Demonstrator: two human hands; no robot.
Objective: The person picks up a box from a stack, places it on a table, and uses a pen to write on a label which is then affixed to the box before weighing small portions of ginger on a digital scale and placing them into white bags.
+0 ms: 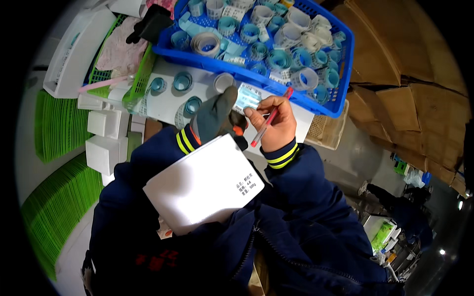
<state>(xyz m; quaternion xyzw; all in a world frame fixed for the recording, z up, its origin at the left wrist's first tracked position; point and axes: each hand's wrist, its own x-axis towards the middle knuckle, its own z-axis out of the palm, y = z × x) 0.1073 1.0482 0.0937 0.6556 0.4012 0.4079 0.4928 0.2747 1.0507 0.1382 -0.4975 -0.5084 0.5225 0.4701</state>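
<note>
My left hand (216,114), in a grey-green glove, touches the left edge of a small blue-and-white printed label (248,98). My bare right hand (276,120) pinches the label's lower right corner between thumb and finger, with a red-capped pen (270,121) also held across the fingers. Against my left forearm leans a white foam box (207,185) bearing a printed label. Beyond the hands, a blue plastic basket (207,66) holds many rolls of printed labels. Several loose label rolls, one a blue roll (183,81), stand on the white tabletop (166,70).
Left of the table stand a green plastic basket (142,74) with pink cloth, small white foam boxes (105,155) and stacked green crates (63,207). A black glove (152,24) lies by the blue basket. Brown cardboard cartons (403,107) rise at the right. Another person (403,214) is farther off.
</note>
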